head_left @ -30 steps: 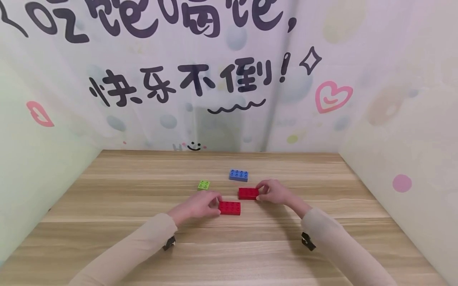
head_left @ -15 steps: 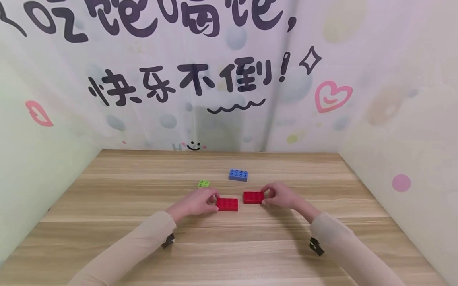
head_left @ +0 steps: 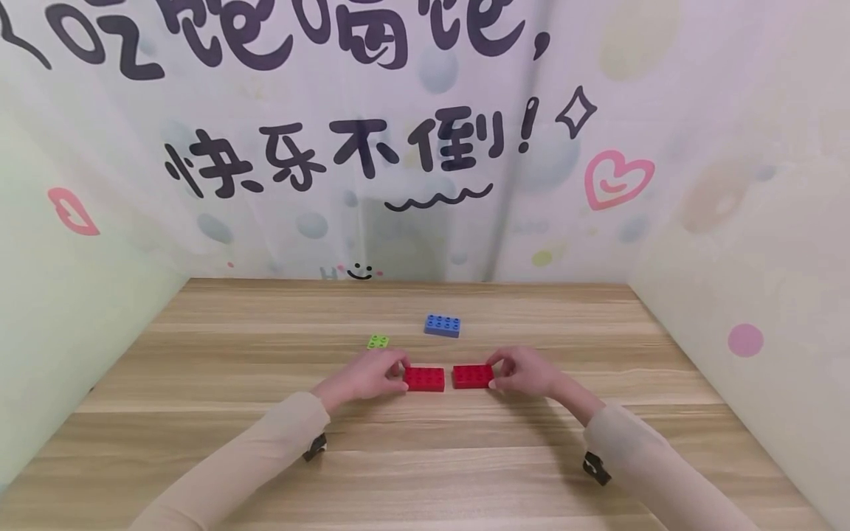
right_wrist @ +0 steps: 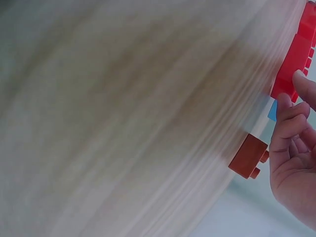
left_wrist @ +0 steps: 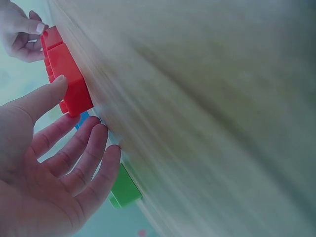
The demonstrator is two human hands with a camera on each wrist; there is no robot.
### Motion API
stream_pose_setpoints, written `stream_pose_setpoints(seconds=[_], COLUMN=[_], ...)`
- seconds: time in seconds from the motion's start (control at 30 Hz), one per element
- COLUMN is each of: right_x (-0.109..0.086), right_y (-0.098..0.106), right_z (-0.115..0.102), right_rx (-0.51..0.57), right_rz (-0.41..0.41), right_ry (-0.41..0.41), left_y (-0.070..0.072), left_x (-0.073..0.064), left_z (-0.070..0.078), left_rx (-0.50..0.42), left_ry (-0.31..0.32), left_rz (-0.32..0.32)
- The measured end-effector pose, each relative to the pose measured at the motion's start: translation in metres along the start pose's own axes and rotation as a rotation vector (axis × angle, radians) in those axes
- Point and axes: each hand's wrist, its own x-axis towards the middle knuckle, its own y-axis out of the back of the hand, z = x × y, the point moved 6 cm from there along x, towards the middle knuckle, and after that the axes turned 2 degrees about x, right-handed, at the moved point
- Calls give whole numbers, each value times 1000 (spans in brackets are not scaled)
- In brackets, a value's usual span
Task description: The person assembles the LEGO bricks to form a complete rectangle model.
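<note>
Two red studded building bricks lie end to end on the wooden table, a narrow gap between them in the head view. My left hand (head_left: 373,374) pinches the outer end of the left red brick (head_left: 425,379) between thumb and index finger; its other fingers are spread loosely. At the far end of the right red brick (head_left: 472,377), my right hand (head_left: 527,371) pinches with thumb and index finger. A blue brick (head_left: 442,325) sits behind them. Partly covered by the left hand is a small light-green brick (head_left: 378,341).
Near the right hand, a small brown-orange brick (right_wrist: 248,155) shows in the right wrist view; the head view does not show it. The wooden table (head_left: 425,472) meets a printed curtain (head_left: 412,236) at the back and pale walls at both sides.
The right hand has drawn its red brick toward me and slightly right, level with the left one. The left hand has shifted its brick slightly back.
</note>
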Motion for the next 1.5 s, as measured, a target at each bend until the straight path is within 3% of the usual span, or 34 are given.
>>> stream_pose_setpoints(seconds=[0.23, 0.97, 1.5], right_x=[-3, -4, -6], right_y=[-2, -6, -7], right_z=[-1, -8, -8], right_rx=[-9, -24, -1], right_rz=[3, -4, -13], right_ry=[-9, 92, 69], left_y=[-2, -5, -6], left_x=[2, 3, 4], left_z=[2, 5, 6], left_rx=[27, 43, 59], left_ry=[-18, -6, -29], left_rz=[0, -5, -7])
